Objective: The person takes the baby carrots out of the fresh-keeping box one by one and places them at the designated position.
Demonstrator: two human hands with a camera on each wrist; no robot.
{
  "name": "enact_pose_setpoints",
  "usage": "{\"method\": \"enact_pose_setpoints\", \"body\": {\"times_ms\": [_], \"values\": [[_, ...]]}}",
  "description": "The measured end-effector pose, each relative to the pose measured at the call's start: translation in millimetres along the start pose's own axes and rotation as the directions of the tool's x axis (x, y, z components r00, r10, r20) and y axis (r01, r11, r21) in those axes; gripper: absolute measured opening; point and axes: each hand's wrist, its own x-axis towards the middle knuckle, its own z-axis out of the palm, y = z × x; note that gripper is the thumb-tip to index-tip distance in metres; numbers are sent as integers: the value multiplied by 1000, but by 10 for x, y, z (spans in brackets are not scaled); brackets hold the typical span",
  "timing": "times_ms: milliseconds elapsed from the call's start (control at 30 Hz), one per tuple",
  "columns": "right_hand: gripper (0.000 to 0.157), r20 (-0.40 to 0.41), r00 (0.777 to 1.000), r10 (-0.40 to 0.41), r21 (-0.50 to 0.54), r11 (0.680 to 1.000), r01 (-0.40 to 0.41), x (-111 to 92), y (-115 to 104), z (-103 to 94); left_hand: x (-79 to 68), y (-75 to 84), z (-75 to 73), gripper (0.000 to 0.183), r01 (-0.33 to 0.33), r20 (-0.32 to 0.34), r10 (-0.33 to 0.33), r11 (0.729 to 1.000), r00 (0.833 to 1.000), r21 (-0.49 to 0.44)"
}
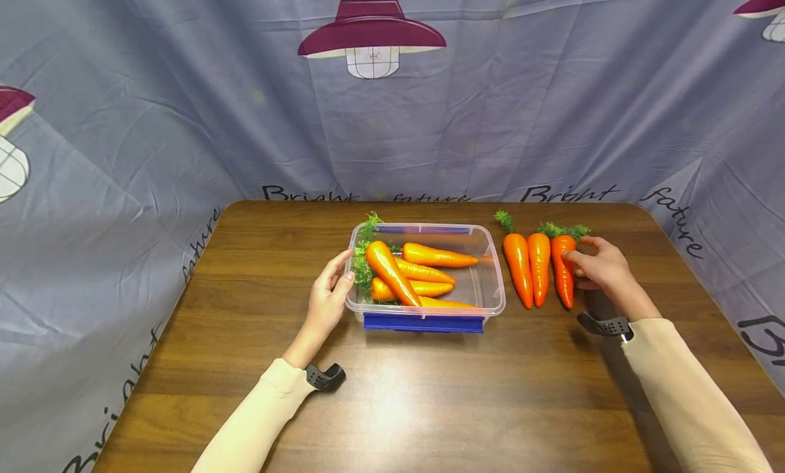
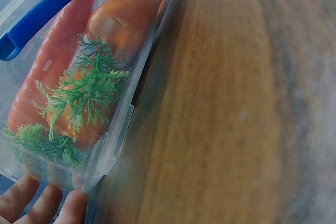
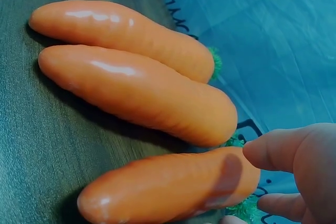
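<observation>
The left hand [image 1: 328,296], fingers loosely bent and gripping nothing firmly, touches the left end of the clear box [image 1: 496,272], where several carrots [image 1: 392,275] lie piled; the right hand [image 1: 606,265] stands half open about the rightmost carrot [image 1: 563,272], contact unclear; this lies on the worktop [image 1: 392,398] right of the box, beside two other carrots [image 1: 518,268].

Table [image 1: 490,405]: brown wood grain, bright glare on its near middle. Curtain [image 1: 521,118]: grey-blue, creased, behind the table and along its left and right sides. Printed on it: a maroon lamp [image 1: 371,30] above the table's far edge; partial lamps beyond its left [image 1: 11,163] and right [image 1: 766,4]; dark lettering [image 1: 309,195], "Bright" and "fature", bordering the table.
</observation>
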Motion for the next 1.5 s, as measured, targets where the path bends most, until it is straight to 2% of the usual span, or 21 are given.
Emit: {"method": "enact_pose_setpoints", "body": {"times_ms": [300, 500, 633, 833, 933, 1100, 1333, 1500], "values": [[78, -30, 999, -46, -61, 997, 44, -39, -112, -7, 5, 1, -2, 44, 8, 5, -8, 1000, 1000, 0], [77, -25, 992, -124, -70, 990, 122, -111, -389, 42, 1, 10, -15, 44, 7, 11, -7, 1000, 1000, 3], [75, 22, 980, -199, -75, 977, 200, -179, -769, 216, 2, 13, -36, 44, 5, 4, -5, 1000, 1000, 0], [71, 121, 957, -263, -59, 961, 271, -257, -1317, 576, 1, 3, -34, 45, 2, -1, -2, 1000, 1000, -5], [68, 143, 942, -304, -105, 942, 319, -313, -1511, 738, 1, -4, -24, 45, 2, 1, -2, 1000, 1000, -5], [65, 147, 919, -367, -172, 905, 389, -408, -1717, 925, 4, 6, -11, 45, -3, 7, 3, 1000, 1000, -4], [63, 252, 888, -385, -76, 907, 415, -422, -1922, 1237, 13, 15, -11, 44, -2, 0, 2, 1000, 1000, 6], [62, 342, 868, -360, 17, 926, 377, -398, -2028, 1516, -2, 17, -1, 45, 9, -1, -9, 1000, 1000, 9]]}}
